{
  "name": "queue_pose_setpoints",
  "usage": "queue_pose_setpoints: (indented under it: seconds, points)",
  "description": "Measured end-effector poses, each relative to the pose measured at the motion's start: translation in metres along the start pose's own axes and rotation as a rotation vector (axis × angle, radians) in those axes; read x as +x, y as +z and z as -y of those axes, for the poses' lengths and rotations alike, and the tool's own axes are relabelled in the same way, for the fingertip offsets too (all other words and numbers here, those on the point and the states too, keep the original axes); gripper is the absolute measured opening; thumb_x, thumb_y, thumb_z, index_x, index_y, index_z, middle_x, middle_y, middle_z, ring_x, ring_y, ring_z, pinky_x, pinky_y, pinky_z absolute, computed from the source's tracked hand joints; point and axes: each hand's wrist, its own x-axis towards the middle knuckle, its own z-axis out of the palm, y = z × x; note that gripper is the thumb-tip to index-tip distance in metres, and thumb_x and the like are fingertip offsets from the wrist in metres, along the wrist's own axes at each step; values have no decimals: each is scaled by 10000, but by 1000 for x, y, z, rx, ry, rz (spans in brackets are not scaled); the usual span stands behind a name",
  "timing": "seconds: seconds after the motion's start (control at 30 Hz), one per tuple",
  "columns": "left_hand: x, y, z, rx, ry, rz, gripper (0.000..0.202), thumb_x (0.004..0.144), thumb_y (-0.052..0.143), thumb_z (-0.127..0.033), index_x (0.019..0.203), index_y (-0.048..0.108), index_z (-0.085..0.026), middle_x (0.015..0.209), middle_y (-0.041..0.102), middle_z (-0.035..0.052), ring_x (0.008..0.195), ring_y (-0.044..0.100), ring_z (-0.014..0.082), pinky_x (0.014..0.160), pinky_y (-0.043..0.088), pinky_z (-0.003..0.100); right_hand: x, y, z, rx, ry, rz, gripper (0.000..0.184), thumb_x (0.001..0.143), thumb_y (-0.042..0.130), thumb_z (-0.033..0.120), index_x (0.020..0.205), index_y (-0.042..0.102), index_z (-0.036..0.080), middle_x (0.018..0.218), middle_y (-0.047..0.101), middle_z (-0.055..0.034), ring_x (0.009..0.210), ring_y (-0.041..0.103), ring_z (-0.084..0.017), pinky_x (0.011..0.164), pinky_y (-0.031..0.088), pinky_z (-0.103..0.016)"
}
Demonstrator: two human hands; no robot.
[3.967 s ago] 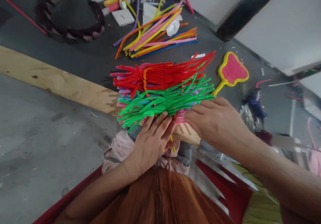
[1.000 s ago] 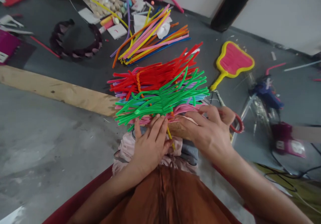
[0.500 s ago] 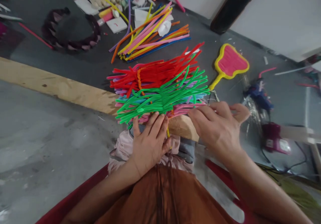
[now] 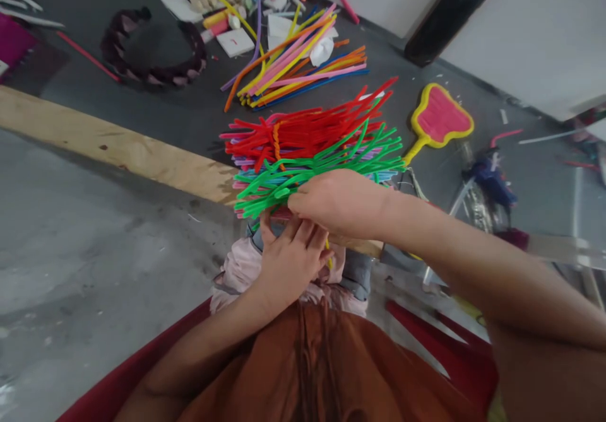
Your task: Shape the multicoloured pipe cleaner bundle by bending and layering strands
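Bundles of pipe cleaners lie stacked at the near table edge: red pipe cleaners (image 4: 312, 135) at the back, tied with a twisted orange pipe cleaner (image 4: 276, 141), and green pipe cleaners (image 4: 265, 185) in front. Purple, blue and pink ones show beneath. My left hand (image 4: 291, 255) rests with fingers stretched out against the front of the stack. Across it reaches my right hand (image 4: 338, 201), bent over the front of the green bundle with its fingers curled down. Its fingertips are mostly hidden, so what they grip cannot be seen. A yellow pipe cleaner (image 4: 330, 255) hangs below, beside my left hand.
Behind the stack are loose mixed-colour pipe cleaners (image 4: 293, 62) and a dark braided headband (image 4: 156, 81). To the right lie a pink shape with yellow edging (image 4: 442, 116) and a blue tool-like object (image 4: 495, 176). A wooden strip (image 4: 118, 151) edges the table.
My right hand has moved left from the right end of the pink pipe cleaners, over to the green bundle above my left hand. My left hand stays at the stack's front. The view has shifted slightly.
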Motion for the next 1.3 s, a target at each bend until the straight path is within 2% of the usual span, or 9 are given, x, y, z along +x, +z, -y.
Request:
queue_pose_setpoints:
  seconds: [0.1,0.23,0.37,0.5,0.57,0.63,0.83,1.17,1.3]
  points:
    - [-2,5,0,-5,-13,-23,349,870,679,-374,1160,666,-180,1076,703,104,1023,644,281,1178,125,659,10,-7,3,10,-10,69,151,923,573,178,889,719,198,813,737,-52,717,652,-184,545,283,-277]
    - [-5,11,0,-24,-19,-95,429,881,664,-401,1220,623,-141,1086,690,131,1045,632,289,1176,131,653,9,1,-4,102,-45,13,157,942,564,232,887,709,205,841,744,-32,706,644,-159,547,284,-267]
    - [-4,11,-1,20,-13,-63,458,891,642,-441,1231,624,-135,1118,681,156,1092,617,320,1169,133,663,1,9,-13,268,-22,-126,214,930,576,260,1125,652,214,835,743,-14,686,645,-152,559,333,-245]
    - [-2,9,-1,55,-36,-59,587,907,591,-496,1348,565,-109,1210,640,199,1180,575,343,1179,117,646,-27,24,-17,485,103,-431,299,953,516,215,1243,588,233,982,755,-2,812,691,-141,673,462,-234]
    - [-1,9,-1,49,-36,-70,632,898,600,-506,1397,533,-124,1215,626,191,1212,550,341,1186,121,625,-45,44,-16,479,233,-678,239,990,464,238,1134,652,221,1015,752,-29,869,696,-150,741,505,-256]
    - [-1,10,-1,48,-44,-85,653,874,624,-531,1398,546,-149,1202,612,183,1240,514,347,1184,146,611,-57,72,-13,432,238,-764,237,989,467,217,1092,681,203,1026,747,-59,931,693,-170,802,528,-280]
    - [-4,11,0,85,-59,-134,682,838,629,-616,1383,575,-209,1141,568,159,1236,437,357,1164,142,628,-52,128,-1,288,274,-877,215,969,524,207,1036,727,228,993,732,-59,904,667,-177,788,530,-280]
    - [-18,3,15,204,-93,-86,681,804,651,-651,1398,549,-334,1315,479,154,1263,374,384,1137,156,690,-44,134,1,325,309,-908,218,937,551,155,999,747,229,983,733,-56,907,639,-193,807,526,-328]
    - [-36,-18,25,183,-180,-154,455,818,718,-495,1238,673,-328,1397,432,160,1416,231,443,1133,196,729,-45,133,3,295,294,-885,221,942,546,163,1025,746,206,1004,737,-75,904,613,-209,816,527,-338]
